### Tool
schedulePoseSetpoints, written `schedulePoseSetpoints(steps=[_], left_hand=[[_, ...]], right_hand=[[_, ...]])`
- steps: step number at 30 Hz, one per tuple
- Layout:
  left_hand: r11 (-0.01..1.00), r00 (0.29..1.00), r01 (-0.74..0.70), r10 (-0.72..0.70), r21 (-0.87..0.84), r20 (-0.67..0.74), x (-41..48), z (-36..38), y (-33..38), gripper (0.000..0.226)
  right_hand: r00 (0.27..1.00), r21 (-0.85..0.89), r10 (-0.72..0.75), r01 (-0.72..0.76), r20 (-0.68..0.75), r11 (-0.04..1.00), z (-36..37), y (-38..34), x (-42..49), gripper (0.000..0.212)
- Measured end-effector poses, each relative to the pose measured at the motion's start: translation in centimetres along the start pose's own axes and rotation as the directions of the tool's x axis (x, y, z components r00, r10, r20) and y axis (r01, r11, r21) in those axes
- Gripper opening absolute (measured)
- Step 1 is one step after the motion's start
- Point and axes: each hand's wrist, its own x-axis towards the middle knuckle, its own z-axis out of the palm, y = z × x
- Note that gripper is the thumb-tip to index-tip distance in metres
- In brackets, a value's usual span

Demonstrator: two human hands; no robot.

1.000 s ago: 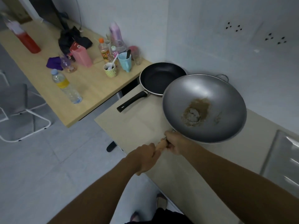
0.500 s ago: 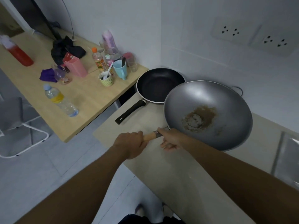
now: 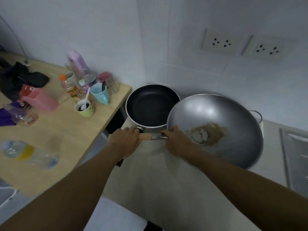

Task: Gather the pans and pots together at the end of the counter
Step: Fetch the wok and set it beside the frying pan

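A large grey wok (image 3: 221,117) with brown residue in its bottom sits on the beige counter (image 3: 163,177) near the corner wall. Its wooden handle (image 3: 145,136) points left. My left hand (image 3: 124,141) is closed around the handle's end. My right hand (image 3: 176,141) grips the metal neck where the handle meets the wok's rim. A black frying pan (image 3: 150,105) with a white rim lies at the counter's left end, touching the wok's left side. Its black handle is mostly hidden under my left hand and arm.
A lower wooden table (image 3: 55,130) stands left of the counter, holding a blue mug (image 3: 100,93), a green cup (image 3: 85,109), a pink carton (image 3: 40,100) and several bottles. A metal sink drainer (image 3: 296,157) lies at the right. Wall sockets (image 3: 220,42) sit above the counter.
The wok has moved further toward the corner and now rests against the frying pan. Both hands went forward with its handle.
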Motion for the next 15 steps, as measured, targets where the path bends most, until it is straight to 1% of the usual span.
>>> schedulePoseSetpoints(steps=[2,6,8,10,12,15], left_hand=[[0.999,0.999,-0.036,0.037,0.031,-0.034,1.8,0.0,-1.4,0.041],[0.994,0.991,-0.107,0.109,0.026,-0.082,4.7,-0.4,-3.6,0.037],[0.987,0.98,-0.152,0.156,0.044,-0.122,6.2,-0.8,-4.4,0.034],[0.982,0.971,-0.178,0.186,0.07,-0.148,7.5,-1.2,-5.1,0.033],[0.975,0.966,-0.201,0.213,0.09,-0.147,8.7,-1.4,-5.6,0.035],[0.966,0.96,-0.234,0.248,0.111,-0.129,9.8,-1.6,-6.1,0.037]], right_hand=[[0.999,-0.021,0.029,-0.03,-0.032,0.999,0.5,-0.1,1.6,0.05],[0.993,-0.085,0.098,-0.103,-0.063,0.991,1.1,-0.2,3.9,0.07],[0.986,-0.066,0.145,-0.151,-0.087,0.986,1.1,-0.4,4.7,0.069],[0.977,-0.008,0.169,-0.172,-0.128,0.985,0.9,-0.4,5.5,0.064],[0.974,0.016,0.179,-0.179,-0.141,0.984,0.6,-0.4,6.2,0.064],[0.976,0.006,0.177,-0.177,-0.13,0.984,0.2,-0.3,6.9,0.063]])
